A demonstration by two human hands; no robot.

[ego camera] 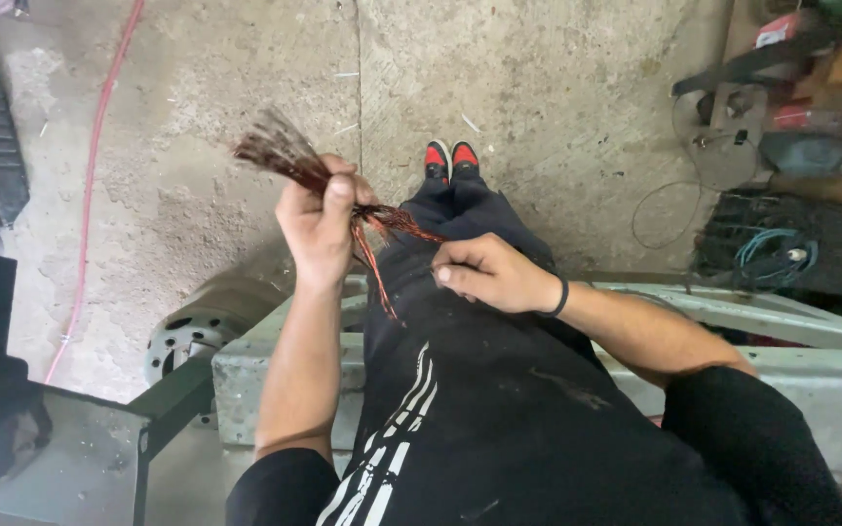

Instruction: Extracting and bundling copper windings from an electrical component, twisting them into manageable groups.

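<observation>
My left hand (319, 229) is raised and closed around a bundle of thin copper-red wires (285, 156). The wires fan out up and to the left of the fist, and loose strands (397, 226) trail down to the right over my dark trousers. My right hand (484, 273) rests on my thigh and pinches the ends of those loose strands between thumb and fingers. A black band circles the right wrist. My feet in red and black shoes (450, 158) show on the concrete floor below.
I sit on a pale green metal frame (762, 317). A round metal part with holes (197, 326) lies at the left. A red hose (90, 185) runs across the concrete floor. Bottles, cables and tools (791, 136) crowd the upper right.
</observation>
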